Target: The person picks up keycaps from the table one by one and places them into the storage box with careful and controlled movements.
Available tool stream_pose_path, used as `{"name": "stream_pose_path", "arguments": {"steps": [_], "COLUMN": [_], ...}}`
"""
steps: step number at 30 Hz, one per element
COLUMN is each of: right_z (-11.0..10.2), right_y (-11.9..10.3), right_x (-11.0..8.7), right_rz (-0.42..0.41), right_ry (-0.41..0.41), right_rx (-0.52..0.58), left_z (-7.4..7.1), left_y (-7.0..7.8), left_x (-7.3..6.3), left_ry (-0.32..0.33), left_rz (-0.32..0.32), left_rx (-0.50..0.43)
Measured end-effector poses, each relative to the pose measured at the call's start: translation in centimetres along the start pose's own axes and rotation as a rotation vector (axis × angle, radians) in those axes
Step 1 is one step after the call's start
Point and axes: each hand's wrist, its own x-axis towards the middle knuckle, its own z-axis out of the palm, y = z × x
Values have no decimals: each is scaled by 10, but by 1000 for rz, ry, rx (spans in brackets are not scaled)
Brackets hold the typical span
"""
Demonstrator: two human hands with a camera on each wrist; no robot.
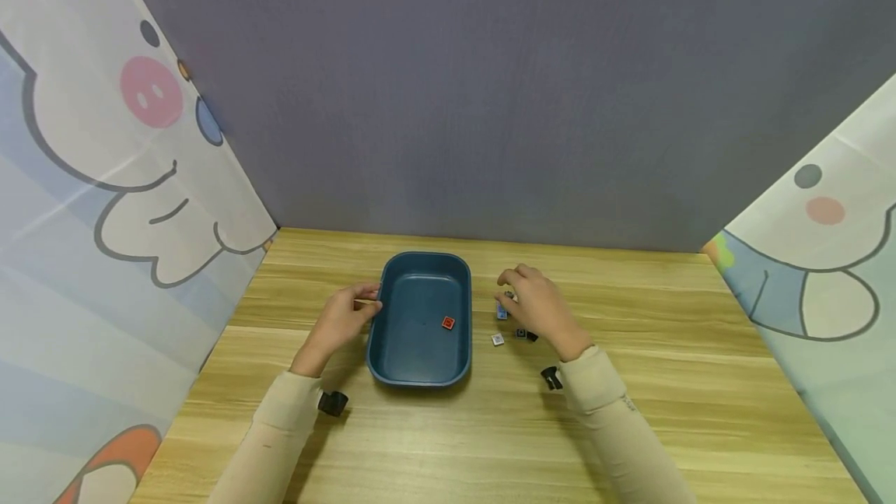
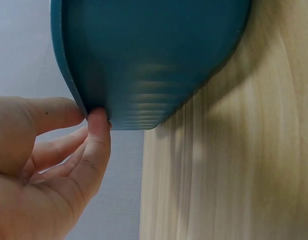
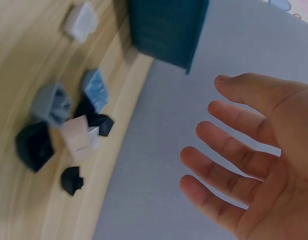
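My left hand (image 1: 341, 323) pinches the left rim of a dark blue-green tray (image 1: 418, 360) between thumb and fingers; the left wrist view shows the thumb outside and a fingertip over the edge (image 2: 144, 60). Inside the tray lies one small red keycap (image 1: 448, 323). My right hand (image 1: 542, 303) hovers over a loose group of keycaps to the right of the tray, fingers spread and slightly bent, holding nothing. In the right wrist view the group includes a blue keycap (image 3: 95, 90), a grey one (image 3: 51, 105), a pale pinkish one (image 3: 78, 136) and several black ones (image 3: 35, 145).
A white keycap (image 1: 498, 339) lies nearer the tray, apart from the group. The wooden table (image 1: 434, 446) ends at a grey back panel (image 1: 490, 99). Printed cartoon sheets (image 1: 63, 255) stand at both sides. Black wrist devices (image 1: 333, 403) sit by the sleeves.
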Motion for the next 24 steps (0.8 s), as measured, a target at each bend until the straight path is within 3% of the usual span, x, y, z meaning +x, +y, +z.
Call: {"name": "stream_pose_path", "arguments": {"steps": [12,24], "right_z": [20,42], "right_y": [25,41], "right_x": [-7,-8], "right_rz": [31,13], "right_ry": [-104,-146], "right_rx": [-26,-69], "left_z": [0,0], "left_y": [0,0], "left_x": [1,1], "left_ry": [-4,2], "left_rz": [-16,-10], "left_rx": [-2,-1]}}
